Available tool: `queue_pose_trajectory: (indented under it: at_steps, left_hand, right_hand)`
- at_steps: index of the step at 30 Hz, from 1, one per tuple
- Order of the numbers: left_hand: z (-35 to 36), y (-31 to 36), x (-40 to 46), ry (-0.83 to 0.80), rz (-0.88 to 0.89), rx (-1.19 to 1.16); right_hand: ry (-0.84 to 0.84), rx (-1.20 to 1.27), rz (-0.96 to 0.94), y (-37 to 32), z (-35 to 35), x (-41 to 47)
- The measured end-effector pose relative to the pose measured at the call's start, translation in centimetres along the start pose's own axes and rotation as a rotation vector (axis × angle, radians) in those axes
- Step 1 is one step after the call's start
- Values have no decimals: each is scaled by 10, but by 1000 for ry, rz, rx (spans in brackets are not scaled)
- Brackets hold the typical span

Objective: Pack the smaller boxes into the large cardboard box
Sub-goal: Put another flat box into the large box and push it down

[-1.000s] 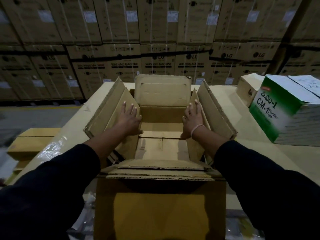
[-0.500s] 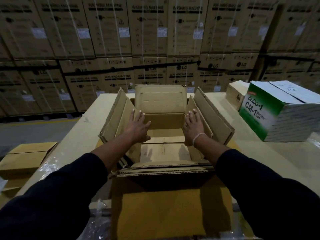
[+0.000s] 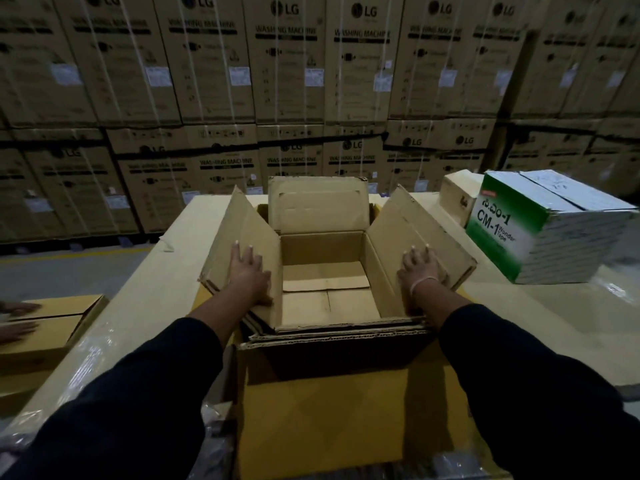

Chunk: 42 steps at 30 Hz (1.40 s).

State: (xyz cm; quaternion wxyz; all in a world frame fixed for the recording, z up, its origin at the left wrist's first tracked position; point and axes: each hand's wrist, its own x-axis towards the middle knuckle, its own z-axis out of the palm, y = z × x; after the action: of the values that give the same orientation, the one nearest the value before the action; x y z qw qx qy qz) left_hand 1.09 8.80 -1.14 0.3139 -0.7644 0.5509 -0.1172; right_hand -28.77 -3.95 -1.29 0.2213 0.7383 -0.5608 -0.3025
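Observation:
The large cardboard box point(image 3: 322, 251) stands open in front of me on a table, nothing inside it, its bottom flaps visible. My left hand point(image 3: 247, 275) lies flat with spread fingers on the box's left flap point(image 3: 235, 244). My right hand point(image 3: 420, 270) presses flat on the right flap point(image 3: 408, 230). The far flap stands upright and the near flap hangs down toward me. A green and white box marked CM-1 Wonder Tape point(image 3: 543, 226) sits on the table at the right, with a small plain carton point(image 3: 457, 195) behind it.
The table point(image 3: 162, 289) is a plastic-wrapped pallet of cardboard. At the left edge, another person's hands point(image 3: 15, 318) rest on a lower brown box point(image 3: 48, 327). Stacked washing machine cartons point(image 3: 287, 81) form a wall behind the table.
Both hands have moved outward from inside the box, pushing the side flaps wider apart. The camera has tilted up slightly, and another person's hands now show at the left.

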Motion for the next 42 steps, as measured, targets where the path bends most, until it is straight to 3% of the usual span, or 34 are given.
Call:
queue_pose_trajectory:
  at_steps: [10, 17, 28, 33, 42]
  left_hand:
    - [-18, 3, -14, 7, 8, 14]
    - [-28, 9, -14, 90, 8, -13]
    - [-31, 7, -8, 209, 58, -66]
    - [-34, 11, -2, 282, 115, -302]
    - [-58, 37, 16, 368, 214, -703]
  right_hand:
    - [-48, -35, -27, -6, -25, -8]
    - [91, -71, -114, -9, -42, -16]
    - [160, -74, -111, -14, -42, -11]
    - [221, -23, -118, -14, -42, -7]
    - [315, 383, -119, 2, -60, -8]
